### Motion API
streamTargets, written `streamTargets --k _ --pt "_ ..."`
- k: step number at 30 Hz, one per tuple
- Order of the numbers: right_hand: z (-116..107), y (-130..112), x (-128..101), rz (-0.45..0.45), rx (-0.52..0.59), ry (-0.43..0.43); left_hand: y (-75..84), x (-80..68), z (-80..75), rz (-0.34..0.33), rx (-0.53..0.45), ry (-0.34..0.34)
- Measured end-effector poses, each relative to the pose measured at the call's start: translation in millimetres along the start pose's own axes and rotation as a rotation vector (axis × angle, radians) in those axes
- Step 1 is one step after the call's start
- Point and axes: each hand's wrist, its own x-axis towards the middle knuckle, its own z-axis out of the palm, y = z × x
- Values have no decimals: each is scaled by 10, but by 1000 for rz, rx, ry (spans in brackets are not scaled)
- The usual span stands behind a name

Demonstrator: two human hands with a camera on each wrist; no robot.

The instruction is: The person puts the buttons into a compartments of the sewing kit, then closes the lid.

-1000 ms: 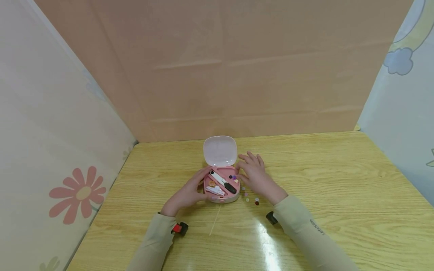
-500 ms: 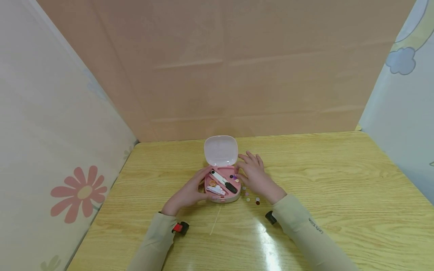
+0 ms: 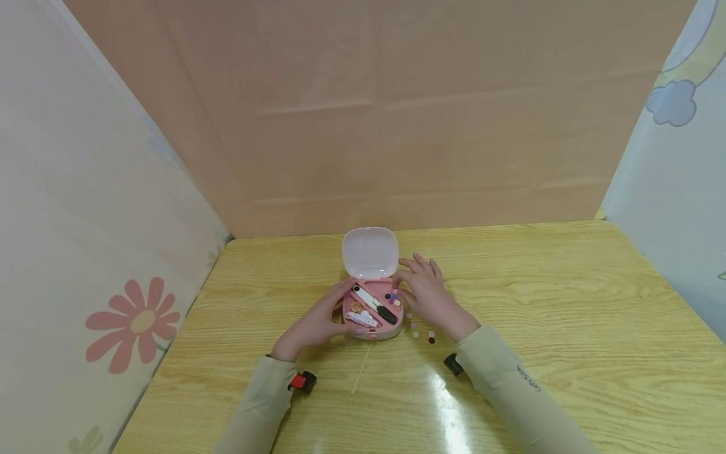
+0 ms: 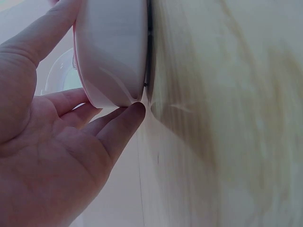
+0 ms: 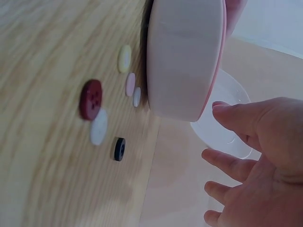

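Note:
A pink and white sewing box stands on the table with its lid raised. My left hand grips the box's left side, thumb at the front and fingers round the back. Inside, thread snips with a black end lie diagonally across the middle. A white clip-like piece and an orange round item sit in the left compartment. Several small buttons lie in the right compartment. Over that compartment hovers my right hand, thumb and forefinger slightly apart; no button shows firmly between them.
Loose buttons lie on the table right of the box, among them a dark red button, a black button and a yellow button. A brown backdrop rises behind the table, with patterned walls at both sides.
My right thumb has drawn slightly away from the forefinger, and more of the buttons in the right compartment shows. My left hand and the box stay in place.

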Motion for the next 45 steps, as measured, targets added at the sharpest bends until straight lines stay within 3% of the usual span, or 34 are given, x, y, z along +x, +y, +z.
streamTargets --k 28,30,32,36,39,45 --pt "-200 66 -160 76 12 4 -35 2 -2 1 -4 -6" --pt "-206 84 -180 78 15 7 -24 -4 -1 6 -2 -3" --pt "-207 97 -199 79 15 10 87 -38 -19 3 -12 0" --pt "-213 120 -244 76 9 21 93 -42 -15 -1 -8 7" --pt "-218 140 -275 75 6 28 -17 -10 1 -8 12 5" --pt "-230 190 -348 85 14 21 -19 -13 6 5 -11 -1"
